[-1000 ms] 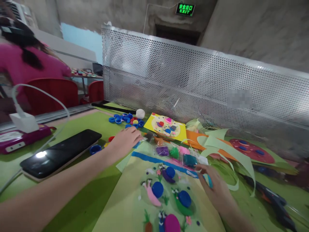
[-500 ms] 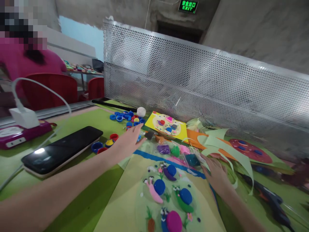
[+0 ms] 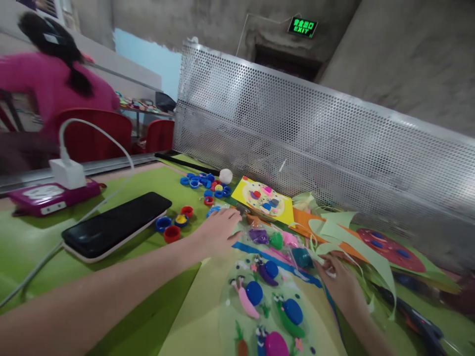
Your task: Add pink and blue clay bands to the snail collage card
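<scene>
My left hand (image 3: 221,230) is open, palm down, over the upper left corner of a pale yellow paper (image 3: 193,301), its fingertips close to bagged modelling clay. The bags hold purple clay (image 3: 259,236), green clay (image 3: 276,241), pink clay (image 3: 290,240) and teal clay (image 3: 302,258). At the paper's right edge my right hand (image 3: 339,279) has curled fingers, with a small whitish bit showing between them that I cannot make out. Clay snails with bottle-cap shells decorate the paper, among them a pink snail (image 3: 248,302) and a green snail (image 3: 293,324).
Left lie a phone (image 3: 118,225), a purple power strip (image 3: 55,198) and loose caps (image 3: 171,234). Behind are a white ball (image 3: 225,176), a yellow card (image 3: 285,210) and a perforated metal screen (image 3: 297,123). Pale green paper strips (image 3: 363,247) and a glue gun (image 3: 411,316) lie right.
My left hand has lowered and drawn nearer to the paper, its fingers pointing more to the right. My right fingers have curled in. The whole view has shifted a little.
</scene>
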`<action>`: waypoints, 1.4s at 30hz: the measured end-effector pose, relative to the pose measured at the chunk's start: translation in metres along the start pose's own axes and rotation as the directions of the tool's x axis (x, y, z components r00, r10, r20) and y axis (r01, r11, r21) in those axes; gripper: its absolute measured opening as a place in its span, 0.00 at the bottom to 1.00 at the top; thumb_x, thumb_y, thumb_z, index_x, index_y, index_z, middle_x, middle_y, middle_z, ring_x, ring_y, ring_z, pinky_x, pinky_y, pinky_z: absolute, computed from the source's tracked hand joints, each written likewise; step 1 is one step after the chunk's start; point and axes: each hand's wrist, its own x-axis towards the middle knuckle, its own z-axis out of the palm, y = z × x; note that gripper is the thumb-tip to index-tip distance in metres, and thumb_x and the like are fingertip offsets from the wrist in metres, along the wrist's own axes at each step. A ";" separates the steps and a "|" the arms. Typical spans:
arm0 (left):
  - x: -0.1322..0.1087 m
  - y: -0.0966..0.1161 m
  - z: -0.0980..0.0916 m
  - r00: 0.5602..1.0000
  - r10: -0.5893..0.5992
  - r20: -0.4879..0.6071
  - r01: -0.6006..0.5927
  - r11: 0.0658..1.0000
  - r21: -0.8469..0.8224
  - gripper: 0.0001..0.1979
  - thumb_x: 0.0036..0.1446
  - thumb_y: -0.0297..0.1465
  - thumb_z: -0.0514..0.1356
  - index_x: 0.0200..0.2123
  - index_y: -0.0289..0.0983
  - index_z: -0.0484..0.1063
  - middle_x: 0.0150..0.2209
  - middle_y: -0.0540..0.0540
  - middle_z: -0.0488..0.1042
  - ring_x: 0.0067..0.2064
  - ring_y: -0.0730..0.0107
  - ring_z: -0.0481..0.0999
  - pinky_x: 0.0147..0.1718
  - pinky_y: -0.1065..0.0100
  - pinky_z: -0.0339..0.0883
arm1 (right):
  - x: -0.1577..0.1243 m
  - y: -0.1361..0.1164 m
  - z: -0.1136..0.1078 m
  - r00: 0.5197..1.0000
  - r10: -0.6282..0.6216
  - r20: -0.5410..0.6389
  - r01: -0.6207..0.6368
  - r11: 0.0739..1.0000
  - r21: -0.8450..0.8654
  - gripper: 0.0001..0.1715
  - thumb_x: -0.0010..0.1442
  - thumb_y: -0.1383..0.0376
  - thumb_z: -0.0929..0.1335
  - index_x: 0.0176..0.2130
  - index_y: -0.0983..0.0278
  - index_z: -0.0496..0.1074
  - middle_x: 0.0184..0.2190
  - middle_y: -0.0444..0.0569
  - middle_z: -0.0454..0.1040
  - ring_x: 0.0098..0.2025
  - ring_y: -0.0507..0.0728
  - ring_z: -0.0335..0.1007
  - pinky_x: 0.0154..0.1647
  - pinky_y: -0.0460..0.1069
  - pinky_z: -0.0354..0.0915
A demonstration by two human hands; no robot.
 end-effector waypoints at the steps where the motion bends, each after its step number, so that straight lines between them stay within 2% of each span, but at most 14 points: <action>1: -0.001 0.001 -0.001 1.000 0.011 0.001 -0.011 1.000 -0.007 0.15 0.59 0.34 0.53 0.46 0.31 0.66 0.50 0.36 0.68 0.52 0.54 0.67 0.48 0.54 0.63 | 0.000 0.000 0.001 1.000 -0.006 0.001 0.006 1.000 -0.006 0.24 0.56 0.49 0.59 0.37 0.65 0.70 0.26 0.51 0.72 0.31 0.62 0.69 0.35 0.56 0.64; 8: -0.002 0.009 -0.010 0.999 0.053 -0.004 -0.053 0.998 -0.046 0.12 0.58 0.33 0.52 0.41 0.33 0.69 0.47 0.38 0.71 0.49 0.55 0.69 0.47 0.55 0.64 | 0.001 0.004 -0.001 0.997 0.064 0.038 -0.065 0.998 0.026 0.25 0.52 0.49 0.59 0.38 0.64 0.73 0.27 0.50 0.74 0.29 0.61 0.71 0.30 0.53 0.66; 12: -0.004 0.013 -0.015 0.995 0.098 0.002 -0.098 0.992 -0.080 0.13 0.59 0.33 0.52 0.43 0.33 0.68 0.46 0.40 0.71 0.48 0.57 0.69 0.48 0.56 0.63 | -0.002 -0.012 -0.021 0.995 0.041 -0.096 -0.036 0.997 0.062 0.26 0.53 0.49 0.60 0.39 0.64 0.73 0.28 0.51 0.75 0.29 0.61 0.72 0.32 0.55 0.68; 15: -0.010 0.022 -0.014 0.987 0.161 -0.004 -0.160 0.975 -0.156 0.23 0.57 0.39 0.55 0.52 0.32 0.63 0.51 0.38 0.68 0.52 0.56 0.67 0.51 0.56 0.60 | -0.012 -0.047 -0.040 0.976 -0.094 -0.195 0.118 0.987 0.113 0.22 0.54 0.52 0.63 0.41 0.63 0.72 0.29 0.50 0.76 0.29 0.60 0.74 0.31 0.51 0.69; 18: -0.017 0.035 -0.012 0.962 0.268 -0.043 -0.267 0.903 -0.335 0.43 0.48 0.49 0.59 0.60 0.30 0.49 0.59 0.33 0.58 0.59 0.51 0.58 0.56 0.53 0.54 | -0.025 -0.095 -0.054 0.955 -0.285 -0.081 0.296 0.912 0.285 0.14 0.58 0.60 0.64 0.44 0.60 0.70 0.30 0.46 0.77 0.30 0.55 0.75 0.30 0.45 0.70; 21: -0.025 0.048 -0.014 0.937 0.346 -0.053 -0.322 0.794 -0.516 0.49 0.45 0.50 0.60 0.61 0.29 0.44 0.62 0.31 0.53 0.62 0.52 0.53 0.58 0.54 0.51 | -0.029 -0.138 -0.055 0.912 -0.411 -0.001 0.361 0.799 0.480 0.12 0.58 0.64 0.64 0.43 0.60 0.69 0.29 0.44 0.76 0.31 0.53 0.75 0.32 0.43 0.70; 24: -0.030 0.056 -0.019 0.955 0.297 0.011 -0.223 0.739 -0.636 0.45 0.48 0.47 0.59 0.62 0.32 0.44 0.61 0.32 0.56 0.61 0.51 0.55 0.57 0.53 0.53 | -0.025 -0.161 -0.049 0.934 -0.357 0.008 0.274 0.731 0.625 0.07 0.58 0.66 0.63 0.36 0.61 0.70 0.31 0.47 0.76 0.35 0.55 0.74 0.36 0.45 0.70; 26: -0.031 0.058 -0.022 0.973 0.223 0.064 -0.121 0.723 -0.680 0.46 0.49 0.45 0.60 0.63 0.33 0.40 0.60 0.32 0.57 0.60 0.50 0.58 0.55 0.52 0.57 | -0.021 -0.166 -0.046 0.948 -0.314 0.057 0.179 0.671 0.720 0.07 0.58 0.65 0.64 0.37 0.61 0.71 0.32 0.49 0.76 0.37 0.56 0.74 0.39 0.46 0.70; 28: -0.031 0.058 -0.022 0.976 0.200 0.090 -0.082 0.713 -0.696 0.49 0.47 0.43 0.62 0.63 0.33 0.37 0.60 0.32 0.58 0.59 0.49 0.60 0.54 0.52 0.58 | -0.019 -0.166 -0.043 0.938 -0.315 0.143 0.077 0.595 0.800 0.10 0.57 0.64 0.65 0.41 0.62 0.70 0.33 0.51 0.76 0.38 0.57 0.74 0.38 0.47 0.70; 32: -0.030 0.059 -0.015 0.965 0.249 0.082 -0.125 0.712 -0.691 0.51 0.43 0.41 0.64 0.63 0.33 0.38 0.58 0.33 0.61 0.57 0.48 0.62 0.54 0.51 0.58 | -0.023 -0.165 -0.041 0.895 -0.326 0.304 -0.119 0.483 0.868 0.14 0.56 0.63 0.67 0.43 0.61 0.69 0.33 0.49 0.75 0.37 0.57 0.74 0.38 0.48 0.70; 34: -0.031 0.061 -0.014 0.969 0.223 0.110 -0.092 0.732 -0.675 0.49 0.42 0.38 0.64 0.63 0.34 0.40 0.58 0.34 0.62 0.56 0.48 0.63 0.53 0.51 0.59 | -0.027 -0.166 -0.039 0.881 -0.322 0.348 -0.190 0.432 0.882 0.13 0.55 0.64 0.68 0.42 0.61 0.69 0.33 0.48 0.74 0.37 0.56 0.73 0.39 0.48 0.69; 38: -0.031 0.062 -0.017 0.983 0.131 0.126 -0.028 0.795 -0.606 0.38 0.48 0.36 0.60 0.59 0.36 0.47 0.56 0.36 0.64 0.53 0.53 0.67 0.48 0.55 0.65 | -0.027 -0.170 -0.041 0.885 -0.264 0.383 -0.295 0.319 0.901 0.11 0.55 0.63 0.68 0.40 0.60 0.69 0.37 0.47 0.73 0.39 0.54 0.71 0.40 0.47 0.68; 40: -0.031 0.061 -0.019 0.983 0.152 0.108 -0.069 0.832 -0.550 0.30 0.52 0.38 0.58 0.56 0.38 0.53 0.53 0.39 0.67 0.51 0.57 0.69 0.47 0.57 0.66 | -0.025 -0.170 -0.043 0.886 -0.250 0.390 -0.314 0.295 0.902 0.10 0.56 0.61 0.68 0.39 0.60 0.68 0.36 0.47 0.74 0.39 0.54 0.71 0.41 0.47 0.67; 42: -0.031 0.059 -0.020 0.979 0.186 0.083 -0.125 0.871 -0.474 0.28 0.54 0.40 0.57 0.56 0.40 0.53 0.51 0.40 0.69 0.50 0.59 0.70 0.46 0.59 0.67 | -0.022 -0.170 -0.046 0.897 -0.231 0.376 -0.307 0.285 0.908 0.10 0.56 0.59 0.67 0.38 0.61 0.68 0.34 0.46 0.74 0.38 0.55 0.72 0.39 0.47 0.67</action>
